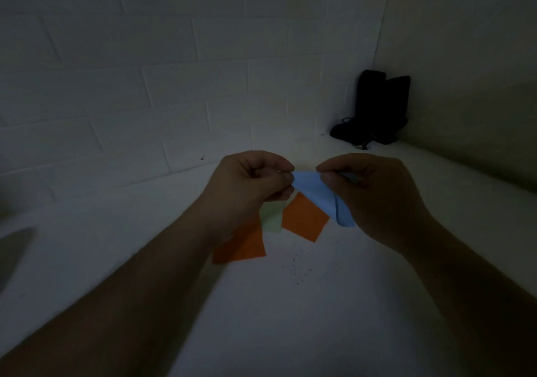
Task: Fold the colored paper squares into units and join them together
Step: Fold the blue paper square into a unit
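Observation:
A light blue paper square (319, 193) is held up above the white table, bent over into a curve. My left hand (247, 185) pinches its upper left corner between thumb and fingers. My right hand (374, 196) pinches its right side, with the lower blue edge hanging beside the palm. Under the hands lie an orange square (305, 220), a pale green square (273, 218) and a second orange square (244, 246), partly covered by my left wrist.
The white table (290, 304) meets a white brick wall (174, 86) at the back. A black pouch (374, 109) stands in the far right corner. Small dark specks (299, 272) dot the table near the papers. The scene is dim.

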{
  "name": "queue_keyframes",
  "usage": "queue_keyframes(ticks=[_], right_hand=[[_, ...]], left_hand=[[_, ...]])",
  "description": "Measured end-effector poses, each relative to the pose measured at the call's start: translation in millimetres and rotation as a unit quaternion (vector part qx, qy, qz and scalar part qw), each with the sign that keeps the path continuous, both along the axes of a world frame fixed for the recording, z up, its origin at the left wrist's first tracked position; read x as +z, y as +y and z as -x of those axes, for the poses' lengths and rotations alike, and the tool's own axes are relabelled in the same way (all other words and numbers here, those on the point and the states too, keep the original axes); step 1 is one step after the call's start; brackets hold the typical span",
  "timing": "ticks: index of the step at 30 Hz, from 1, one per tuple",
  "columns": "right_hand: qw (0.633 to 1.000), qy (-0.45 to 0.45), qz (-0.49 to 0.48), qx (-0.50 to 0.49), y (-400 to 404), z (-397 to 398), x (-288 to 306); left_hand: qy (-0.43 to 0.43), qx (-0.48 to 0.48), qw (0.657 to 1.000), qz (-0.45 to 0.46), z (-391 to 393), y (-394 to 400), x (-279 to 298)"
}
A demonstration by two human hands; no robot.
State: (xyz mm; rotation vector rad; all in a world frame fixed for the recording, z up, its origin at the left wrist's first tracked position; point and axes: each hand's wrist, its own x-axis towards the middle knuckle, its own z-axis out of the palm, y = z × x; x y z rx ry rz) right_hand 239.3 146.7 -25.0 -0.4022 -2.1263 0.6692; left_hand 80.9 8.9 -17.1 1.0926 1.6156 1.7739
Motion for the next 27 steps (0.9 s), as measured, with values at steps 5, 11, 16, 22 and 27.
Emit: queue_keyframes(ticks=[5, 11, 16, 22, 27], right_hand=[[1.0, 0.007, 0.023, 0.002, -1.1, -1.3, 0.7], [0.999, -0.007, 0.04, 0.021, -3.4, -3.5, 3.3], [0.998, 0.013, 0.054, 0.019, -4.0, -1.4, 1.7], [0.997, 0.035, 0.06, 0.015, -3.2, 0.2, 1.1], [0.997, 0.056, 0.059, 0.003, -4.4, 2.8, 0.2]], left_hand=[[-0.024, -0.004, 1.0, 0.006, 2.2, -1.9, 2.4], [-0.068, -0.018, 0.997, 0.025, 3.1, -1.8, 5.3], [-0.098, -0.034, 0.995, 0.009, -0.6, -0.4, 3.9], [-0.092, -0.026, 0.995, 0.003, -3.5, 0.5, 2.9], [-0.145, -0.057, 0.988, 0.01, -9.7, 3.0, 0.5]])
